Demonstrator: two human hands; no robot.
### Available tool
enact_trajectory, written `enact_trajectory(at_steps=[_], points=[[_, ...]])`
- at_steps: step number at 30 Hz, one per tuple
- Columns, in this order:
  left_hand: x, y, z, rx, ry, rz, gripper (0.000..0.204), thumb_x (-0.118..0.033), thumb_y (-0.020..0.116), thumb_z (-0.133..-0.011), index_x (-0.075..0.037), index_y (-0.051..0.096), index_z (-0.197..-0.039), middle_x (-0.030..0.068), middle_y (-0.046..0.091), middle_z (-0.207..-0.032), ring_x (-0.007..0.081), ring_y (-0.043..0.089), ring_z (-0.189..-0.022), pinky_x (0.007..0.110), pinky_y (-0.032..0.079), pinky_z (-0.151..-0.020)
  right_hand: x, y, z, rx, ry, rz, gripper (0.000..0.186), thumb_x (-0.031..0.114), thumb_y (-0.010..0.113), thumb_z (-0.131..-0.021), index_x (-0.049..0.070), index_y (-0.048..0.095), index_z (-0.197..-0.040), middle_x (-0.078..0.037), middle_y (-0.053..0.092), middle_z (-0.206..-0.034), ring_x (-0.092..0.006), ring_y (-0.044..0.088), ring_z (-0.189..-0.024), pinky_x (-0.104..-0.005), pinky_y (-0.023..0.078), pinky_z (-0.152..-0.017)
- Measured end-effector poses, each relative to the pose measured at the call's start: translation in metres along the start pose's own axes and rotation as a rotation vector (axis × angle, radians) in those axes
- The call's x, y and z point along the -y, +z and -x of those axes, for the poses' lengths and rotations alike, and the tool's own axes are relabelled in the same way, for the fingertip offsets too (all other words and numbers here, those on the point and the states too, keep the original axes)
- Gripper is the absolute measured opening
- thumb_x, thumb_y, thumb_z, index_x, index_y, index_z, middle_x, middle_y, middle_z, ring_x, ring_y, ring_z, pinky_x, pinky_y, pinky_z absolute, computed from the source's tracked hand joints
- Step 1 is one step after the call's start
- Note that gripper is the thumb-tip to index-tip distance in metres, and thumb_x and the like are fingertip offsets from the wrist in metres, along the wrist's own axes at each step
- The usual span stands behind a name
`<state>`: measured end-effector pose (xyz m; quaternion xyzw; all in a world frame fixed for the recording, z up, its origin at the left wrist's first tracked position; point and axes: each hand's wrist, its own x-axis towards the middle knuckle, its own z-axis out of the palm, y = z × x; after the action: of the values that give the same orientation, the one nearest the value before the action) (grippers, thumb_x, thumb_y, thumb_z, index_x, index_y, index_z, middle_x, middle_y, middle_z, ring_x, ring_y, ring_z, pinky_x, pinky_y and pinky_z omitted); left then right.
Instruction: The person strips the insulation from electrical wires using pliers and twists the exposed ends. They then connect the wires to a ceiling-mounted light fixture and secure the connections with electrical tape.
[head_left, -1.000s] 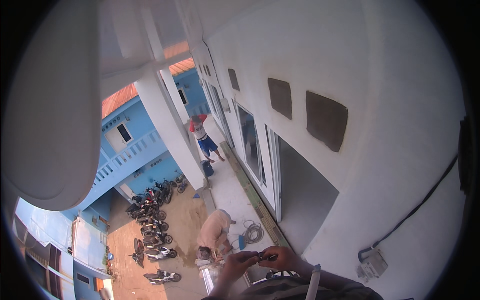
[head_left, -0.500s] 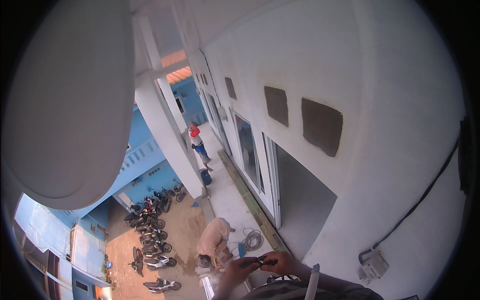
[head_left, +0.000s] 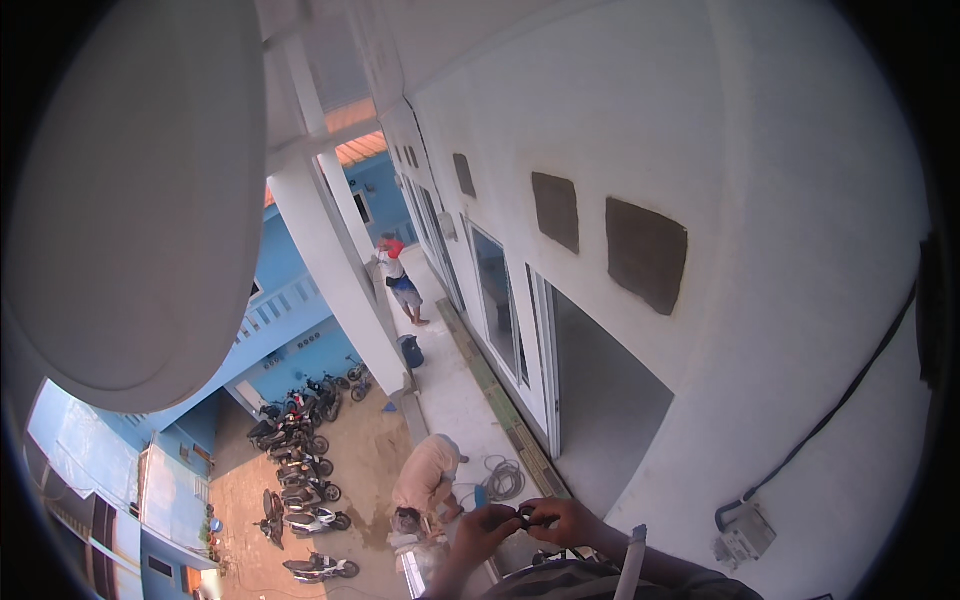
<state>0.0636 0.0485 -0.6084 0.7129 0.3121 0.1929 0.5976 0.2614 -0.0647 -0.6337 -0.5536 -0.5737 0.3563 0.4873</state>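
Note:
Close together at the lower middle, both my hands pinch one small dark object [head_left: 523, 517] between their fingertips; its kind is too small to make out. My left hand [head_left: 484, 531] grips it from the left, with the fingers curled. From the other side my right hand [head_left: 563, 522] closes on it, thumb and forefinger together. A pale tube [head_left: 631, 565] stands up in front of my right forearm. Below my hands, dark items at the lower edge are partly hidden by my arms.
One person [head_left: 428, 475] bends over on the walkway below, beside a coiled grey cable [head_left: 503, 480]; another [head_left: 400, 280] stands farther along. A white wall [head_left: 800, 250] with a doorway [head_left: 605, 390] rises on the right. A black cable [head_left: 840, 405] runs to a box [head_left: 748, 533]. Motorcycles [head_left: 317, 520] fill the yard.
My hands stay together and have shifted slightly, with the fingers turning around the small dark object. The far person has changed stance. The bending person stays nearly the same.

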Motion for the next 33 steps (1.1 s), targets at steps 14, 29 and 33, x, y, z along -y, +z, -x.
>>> enact_trajectory(at_steps=[14, 29, 33], points=[[0.001, -0.005, 0.007, 0.041, -0.105, -0.030, 0.035, -0.015, 0.078, -0.090, 0.001, 0.070, -0.119, 0.0110, 0.076, -0.104, 0.0144, 0.071, -0.094, 0.031, 0.056, -0.089, -0.006, 0.003, 0.006, 0.130, 0.046, 0.035, 0.029, 0.012, 0.077, -0.081, -0.001, 0.072, -0.107, -0.014, 0.065, -0.133, -0.0209, 0.071, -0.102, -0.0310, 0.059, -0.085], [-0.094, -0.065, -0.054, -0.162, 0.055, -0.097, 0.028, -0.013, 0.073, -0.090, -0.002, 0.071, -0.116, 0.0128, 0.073, -0.108, 0.0214, 0.067, -0.103, 0.036, 0.052, -0.086, 0.030, -0.001, -0.016, 0.203, -0.253, 0.061, 0.029, 0.001, 0.069, -0.079, 0.001, 0.075, -0.107, -0.015, 0.073, -0.117, -0.0273, 0.069, -0.109, -0.0356, 0.057, -0.093], [-0.095, -0.065, -0.047, -0.222, 0.065, -0.122, 0.027, -0.013, 0.074, -0.090, -0.002, 0.071, -0.114, 0.0129, 0.073, -0.106, 0.0207, 0.066, -0.101, 0.036, 0.052, -0.085, 0.044, -0.004, -0.014, 0.171, -0.317, 0.019, 0.030, -0.001, 0.067, -0.077, 0.002, 0.076, -0.106, -0.014, 0.073, -0.114, -0.0279, 0.069, -0.106, -0.0359, 0.056, -0.093]])
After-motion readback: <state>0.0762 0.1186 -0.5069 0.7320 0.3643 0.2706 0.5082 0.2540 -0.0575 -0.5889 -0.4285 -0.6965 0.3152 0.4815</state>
